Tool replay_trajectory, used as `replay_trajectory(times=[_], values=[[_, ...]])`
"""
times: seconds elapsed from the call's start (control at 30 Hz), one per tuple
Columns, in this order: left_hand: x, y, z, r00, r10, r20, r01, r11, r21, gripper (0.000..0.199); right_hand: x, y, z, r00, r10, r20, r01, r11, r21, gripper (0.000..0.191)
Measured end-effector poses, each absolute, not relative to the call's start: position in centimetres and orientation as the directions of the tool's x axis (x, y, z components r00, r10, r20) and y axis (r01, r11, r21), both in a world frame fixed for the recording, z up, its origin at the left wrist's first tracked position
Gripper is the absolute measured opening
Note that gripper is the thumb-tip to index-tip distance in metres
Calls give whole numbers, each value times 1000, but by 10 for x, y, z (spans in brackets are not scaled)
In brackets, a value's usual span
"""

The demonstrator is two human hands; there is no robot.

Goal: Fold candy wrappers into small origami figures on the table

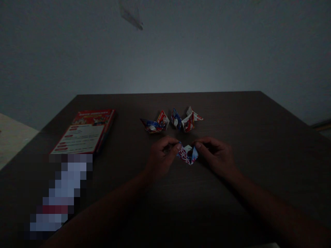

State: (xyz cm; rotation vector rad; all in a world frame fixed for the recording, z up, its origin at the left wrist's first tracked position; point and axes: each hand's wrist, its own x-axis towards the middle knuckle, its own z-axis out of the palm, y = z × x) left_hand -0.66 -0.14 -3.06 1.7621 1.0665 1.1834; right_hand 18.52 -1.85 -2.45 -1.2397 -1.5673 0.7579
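Observation:
Between my two hands is a small piece of folded printed paper [190,157], patterned in red, white and blue, with a dip in its middle. My left hand [162,155] pinches its left corner between thumb and fingers. On the other side, my right hand [216,153] pinches the right corner. Just beyond them, a folded paper piece in blue and red [154,124] stands on the table. To its right are more folded paper shapes [188,123] in blue, white and red, close together. The hands hide parts of the held paper's corners.
A stack of red and white printed leaflets [82,134] lies on the left of the dark wooden table [248,120]. Nearer me on that side is a pixelated pale strip [64,193]. A grey wall [207,44] rises behind the table's far edge.

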Motion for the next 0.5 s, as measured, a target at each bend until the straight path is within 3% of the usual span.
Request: replay_trajectory(times=[0.23, 0.4, 0.5], values=[[-3, -2, -29, 342, 899, 273, 212, -357, 910, 11, 179, -18, -20, -203, 932, 300, 368, 356, -859, 11], [0, -1, -37, 384, 905, 184, 74, -229, 971, 17, 178, -18, -26, -157, 961, 226, 314, 266, -911, 13], [-1, -1, -35, 393, 894, 213, 93, -269, 959, 20, 177, -17, -28, -117, 977, 181, 257, 206, -944, 16]])
